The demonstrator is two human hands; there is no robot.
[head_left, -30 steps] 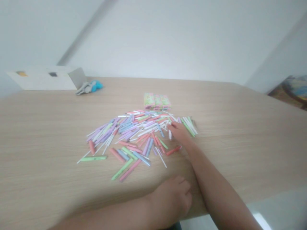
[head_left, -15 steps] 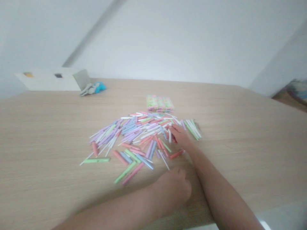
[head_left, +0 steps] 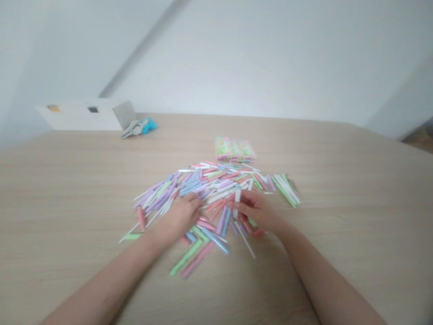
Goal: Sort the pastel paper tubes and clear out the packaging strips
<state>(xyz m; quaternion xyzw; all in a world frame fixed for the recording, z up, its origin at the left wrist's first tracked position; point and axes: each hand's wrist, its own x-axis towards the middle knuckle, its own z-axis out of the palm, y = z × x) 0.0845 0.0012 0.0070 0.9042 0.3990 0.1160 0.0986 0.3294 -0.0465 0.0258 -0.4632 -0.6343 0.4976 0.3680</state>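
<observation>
A loose heap of slim pastel sticks [head_left: 185,259], in purple, blue, green, red and white, is spread over the table; some have a thinner white end. My right hand [head_left: 259,210] is at the heap's right side, closed with thumb and fingers on a white stick [head_left: 237,203] that stands nearly upright. Reddish sticks show beneath this hand. Over the heap's middle, my left hand [head_left: 181,216] has its fingers curled down among the sticks. Its fingertips are partly hidden, so what they pinch cannot be made out.
Behind the heap stand small stacked packs [head_left: 236,150] in green and pink. A few green and white sticks [head_left: 286,189] lie in a group on the right. A white box [head_left: 84,116] and a grey and blue glove-like bundle [head_left: 139,127] are at the back left.
My left hand has moved from the table's front edge, left and forward onto the heap. My right hand now holds a white stick upright. The view has shifted slightly.
</observation>
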